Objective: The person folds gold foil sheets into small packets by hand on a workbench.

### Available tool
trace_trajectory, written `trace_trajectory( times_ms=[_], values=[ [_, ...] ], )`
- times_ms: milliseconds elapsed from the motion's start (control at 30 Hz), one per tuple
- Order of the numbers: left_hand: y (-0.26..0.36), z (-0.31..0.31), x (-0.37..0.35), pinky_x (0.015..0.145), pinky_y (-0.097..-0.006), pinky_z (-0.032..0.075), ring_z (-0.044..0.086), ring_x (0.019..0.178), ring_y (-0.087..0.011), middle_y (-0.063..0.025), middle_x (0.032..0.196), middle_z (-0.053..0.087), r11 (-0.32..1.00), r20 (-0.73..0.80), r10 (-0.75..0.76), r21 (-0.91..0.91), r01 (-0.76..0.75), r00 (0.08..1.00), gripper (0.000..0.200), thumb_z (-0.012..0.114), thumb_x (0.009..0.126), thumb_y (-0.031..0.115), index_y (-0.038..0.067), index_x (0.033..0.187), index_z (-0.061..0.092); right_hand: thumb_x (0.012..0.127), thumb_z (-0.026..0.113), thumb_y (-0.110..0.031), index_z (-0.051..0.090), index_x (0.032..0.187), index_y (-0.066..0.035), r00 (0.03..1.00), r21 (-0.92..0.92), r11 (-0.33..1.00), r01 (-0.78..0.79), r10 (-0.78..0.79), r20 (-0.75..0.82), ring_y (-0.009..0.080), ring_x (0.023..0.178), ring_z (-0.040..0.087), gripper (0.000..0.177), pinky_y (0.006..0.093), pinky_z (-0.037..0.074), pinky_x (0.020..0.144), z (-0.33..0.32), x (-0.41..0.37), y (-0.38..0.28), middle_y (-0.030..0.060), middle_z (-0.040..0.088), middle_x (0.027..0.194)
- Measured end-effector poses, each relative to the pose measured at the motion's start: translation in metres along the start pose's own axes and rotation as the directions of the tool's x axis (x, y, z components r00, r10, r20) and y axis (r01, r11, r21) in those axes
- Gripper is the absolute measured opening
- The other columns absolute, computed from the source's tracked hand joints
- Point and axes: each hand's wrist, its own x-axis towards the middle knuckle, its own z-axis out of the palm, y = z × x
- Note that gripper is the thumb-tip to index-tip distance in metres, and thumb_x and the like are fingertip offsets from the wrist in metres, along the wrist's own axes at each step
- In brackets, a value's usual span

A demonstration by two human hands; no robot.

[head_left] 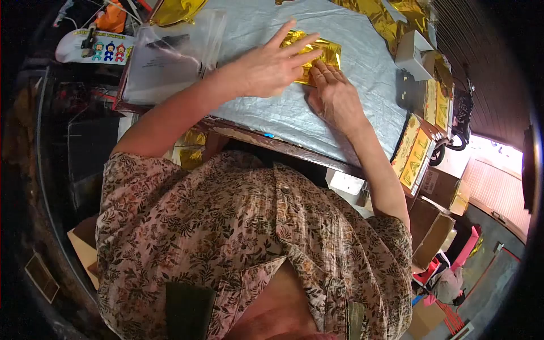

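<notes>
A shiny gold foil piece [328, 50] lies flat on the silver-grey cloth [249, 122] that covers the table. Over its left part is my left hand [275, 67], fingers stretched and spread, with nothing held in it. My right hand [335, 96] rests at the foil's near edge, its fingers laid flat and close together on the gold surface. Part of the foil is hidden beneath both hands.
Clear plastic bags [164, 65] lie at the table's left. More gold foil [178, 10] is at the far left, with gold strips [385, 28] at the far right. A white box [412, 55] and printed cartons [415, 153] line the right edge.
</notes>
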Motion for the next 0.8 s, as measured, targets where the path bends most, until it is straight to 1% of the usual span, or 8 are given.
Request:
trace_trajectory(
  times_ms=[233,333,467,533,600,667,700,800],
  values=[
    [-0.003,0.014,0.004,0.126,-0.0685,0.019,0.034,0.154,-0.0264,-0.0090,0.131,0.067,0.998,-0.146,0.006,0.067,0.004,0.989,0.009,0.069,0.082,0.007,0.007,0.077,0.077,0.087,0.072,-0.025,0.065,0.116,0.001,0.969,-0.057,0.996,-0.073,0.058,-0.240,0.0354,0.111,0.070,0.040,0.0440,0.051,0.101,0.008,0.004,-0.010,0.0208,0.071,0.120],
    [-0.012,0.006,0.007,0.125,-0.0684,0.019,0.042,0.150,-0.0240,-0.0096,0.130,0.068,0.999,-0.179,0.023,0.032,-0.017,0.984,0.008,0.071,0.084,0.010,0.006,0.081,0.076,0.090,0.071,-0.024,0.068,0.113,-0.003,0.977,-0.102,0.972,-0.212,0.208,-0.048,0.0329,0.102,0.072,0.031,0.0453,0.052,0.097,0.008,0.014,-0.013,0.0171,0.075,0.107],
    [-0.027,-0.027,0.009,0.126,-0.0597,0.022,0.047,0.146,-0.0237,-0.0106,0.135,0.067,0.992,-0.305,-0.025,-0.128,-0.015,0.952,0.017,0.072,0.088,0.016,0.003,0.100,0.076,0.094,0.070,-0.021,0.074,0.107,-0.006,0.972,-0.029,0.981,-0.191,0.185,-0.143,0.0325,0.082,0.072,0.021,0.0407,0.054,0.079,-0.015,0.013,-0.012,0.0167,0.077,0.097],
    [-0.036,-0.051,0.002,0.126,-0.0472,0.025,0.048,0.146,-0.0209,-0.0099,0.144,0.063,0.579,-0.308,-0.501,-0.814,0.049,0.809,0.034,0.069,0.097,0.022,0.002,0.124,0.071,0.097,0.071,-0.017,0.078,0.104,-0.007,0.850,0.392,0.817,-0.422,0.507,-0.143,0.0239,0.067,0.069,0.015,0.0325,0.050,0.065,-0.056,0.006,-0.027,0.0178,0.075,0.086],
    [-0.050,-0.034,-0.014,0.123,-0.0390,0.030,0.050,0.143,-0.0205,-0.0103,0.147,0.061,0.512,-0.308,-0.563,-0.858,0.031,0.767,0.048,0.062,0.105,0.029,0.006,0.147,0.056,0.100,0.071,-0.016,0.079,0.106,0.000,0.779,0.785,0.532,-0.318,0.618,-0.104,0.0085,0.067,0.062,0.018,0.0263,0.047,0.061,-0.069,-0.004,-0.020,0.0073,0.075,0.080],
    [-0.043,-0.004,-0.027,0.120,-0.0390,0.035,0.051,0.141,-0.0205,-0.0103,0.151,0.057,-0.110,-0.044,-0.764,-0.974,-0.198,0.643,0.060,0.056,0.108,0.040,0.009,0.157,0.043,0.101,0.070,-0.014,0.076,0.098,0.007,0.734,0.980,0.123,-0.154,0.679,0.031,0.0089,0.068,0.063,0.023,0.0258,0.050,0.063,-0.078,-0.008,-0.023,0.0030,0.074,0.083],
    [-0.032,0.004,-0.028,0.117,-0.0398,0.039,0.050,0.142,-0.0221,-0.0095,0.155,0.052,-0.315,0.122,-0.691,-0.938,-0.146,0.712,0.067,0.051,0.108,0.049,0.009,0.160,0.035,0.101,0.070,-0.014,0.076,0.098,0.007,0.733,0.981,0.123,-0.151,0.680,0.028,0.0089,0.068,0.063,0.023,0.0258,0.050,0.063,-0.073,-0.013,-0.020,0.0030,0.074,0.083],
    [0.004,0.017,-0.016,0.115,-0.0394,0.041,0.052,0.139,-0.0205,-0.0086,0.152,0.053,-0.657,0.162,-0.426,-0.732,-0.181,0.890,0.065,0.048,0.108,0.053,0.008,0.155,0.041,0.100,0.072,-0.013,0.076,0.098,0.005,0.745,0.983,-0.135,-0.122,0.642,0.181,0.0093,0.068,0.064,0.019,0.0253,0.050,0.065,-0.056,-0.026,-0.020,0.0048,0.075,0.086]
  ],
)
